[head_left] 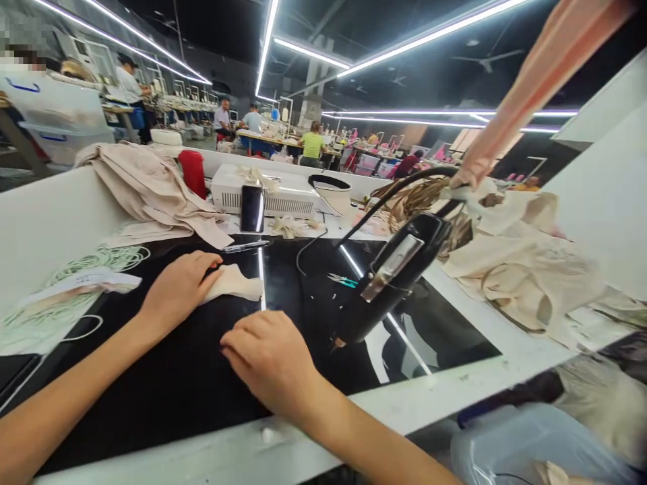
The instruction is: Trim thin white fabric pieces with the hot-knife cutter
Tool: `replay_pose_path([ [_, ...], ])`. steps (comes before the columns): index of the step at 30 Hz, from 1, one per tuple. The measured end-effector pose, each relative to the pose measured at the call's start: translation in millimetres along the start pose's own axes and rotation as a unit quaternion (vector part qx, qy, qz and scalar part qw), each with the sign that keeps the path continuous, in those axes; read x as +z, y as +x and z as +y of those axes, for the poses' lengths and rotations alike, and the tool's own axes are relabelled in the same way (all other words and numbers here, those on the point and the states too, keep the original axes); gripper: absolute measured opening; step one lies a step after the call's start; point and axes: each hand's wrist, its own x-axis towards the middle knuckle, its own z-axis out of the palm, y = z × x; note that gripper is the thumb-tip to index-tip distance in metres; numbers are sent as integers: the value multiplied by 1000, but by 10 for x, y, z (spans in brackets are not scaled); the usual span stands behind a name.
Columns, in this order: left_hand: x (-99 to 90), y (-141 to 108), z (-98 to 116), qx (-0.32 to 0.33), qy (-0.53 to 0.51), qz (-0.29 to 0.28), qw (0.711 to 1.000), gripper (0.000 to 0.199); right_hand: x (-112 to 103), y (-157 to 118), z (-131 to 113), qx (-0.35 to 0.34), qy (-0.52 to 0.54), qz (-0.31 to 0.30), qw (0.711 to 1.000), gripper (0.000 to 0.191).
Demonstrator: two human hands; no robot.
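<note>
My left hand (182,286) is closed over the left end of a small beige fabric piece (233,283) lying on the glossy black tabletop (166,397). Nearer the front edge, my right hand (270,353) rests low over the black surface, fingers curled together. Whatever may be beneath those fingers is hidden. To its right, a black handheld machine (389,276) with a silver plate stands tilted, its tip pointing down at the tabletop. Small scissors with teal handles (344,280) lie behind the machine's lower part.
A phone (252,209) leans before a white vented box (222,188). Beige cloth (146,188) is heaped at back left, more fabric (515,269) at right. Green-white cord (55,303) lies left. At upper right, another person's hand (470,172) holds the machine's cable end.
</note>
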Motion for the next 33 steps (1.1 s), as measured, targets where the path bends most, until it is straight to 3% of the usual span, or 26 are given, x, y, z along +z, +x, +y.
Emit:
replay_pose_path([
  [3, -91, -47, 81, 25, 29, -2, 999, 32, -179, -541, -56, -7, 82, 20, 996, 14],
  [6, -120, -128, 177, 47, 54, -29, 997, 39, -389, -1017, 136, 62, 122, 36, 990, 19],
  [11, 1, -309, 382, 106, 48, -51, 992, 40, -658, -1404, 689, 191, -14, 86, 978, 25],
  [15, 124, -445, 660, 178, 54, -64, 980, 40, -580, -1363, 991, 224, -80, 97, 966, 23],
  [21, 201, -567, 1077, 256, 84, -89, 959, 36, -305, -1101, 1178, 242, -149, 65, 957, 20],
  [27, 273, -632, 1204, 277, 77, -90, 954, 32, -253, -1020, 1222, 262, -161, 39, 951, 35],
  [33, 315, -678, 1349, 288, 52, -121, 948, 29, -323, -1018, 1186, 318, -96, 49, 942, 32],
])
